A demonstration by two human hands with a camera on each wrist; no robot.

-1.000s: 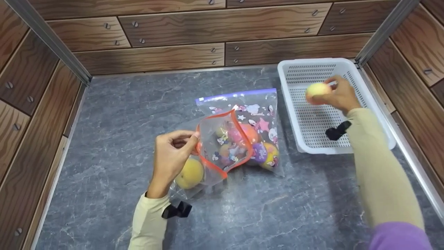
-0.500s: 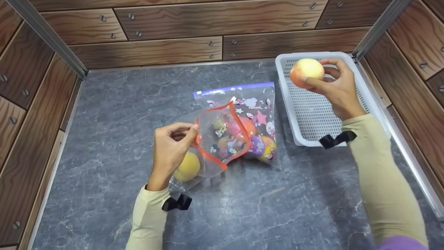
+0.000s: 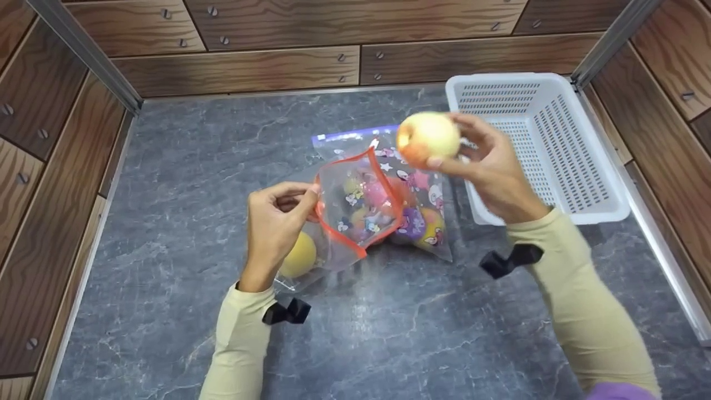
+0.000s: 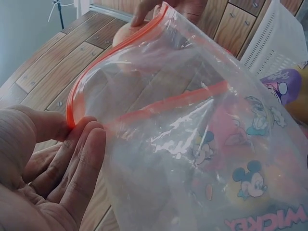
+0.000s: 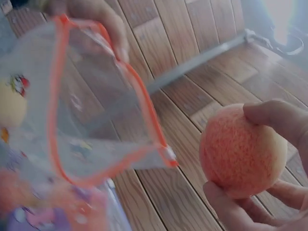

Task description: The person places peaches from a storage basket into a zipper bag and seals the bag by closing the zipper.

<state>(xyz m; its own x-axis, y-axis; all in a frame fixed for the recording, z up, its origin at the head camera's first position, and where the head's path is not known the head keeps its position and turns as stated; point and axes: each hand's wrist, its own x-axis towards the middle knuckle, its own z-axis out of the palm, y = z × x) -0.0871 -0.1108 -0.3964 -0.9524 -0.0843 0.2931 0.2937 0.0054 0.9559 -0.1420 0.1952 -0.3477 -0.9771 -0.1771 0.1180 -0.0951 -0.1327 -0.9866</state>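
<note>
My left hand [image 3: 275,225] pinches the orange rim of a clear zip bag [image 3: 343,239] with thumb and fingers, and the bag's mouth gapes. Cartoon prints and colourful round shapes show through its film [image 4: 159,144]. In my right hand [image 3: 494,172] is a yellow-and-red peach [image 3: 430,136], gripped between thumb and fingers to the right of the open mouth and apart from it. The right wrist view shows the peach [image 5: 240,151] with pink speckled skin. Beneath my left hand lies a yellow fruit [image 3: 300,256] behind clear film, partly hidden.
A second clear bag with a purple zip [image 3: 355,135] lies behind the orange-rimmed one, holding colourful fruit. To the right stands a white perforated basket [image 3: 589,150], with no fruit visible inside. Wood-patterned walls [image 3: 233,72] enclose the grey marbled surface [image 3: 189,155].
My right hand has carried the peach leftward out of the basket toward the orange-rimmed bag. My left hand keeps its pinch on the rim with little movement.
</note>
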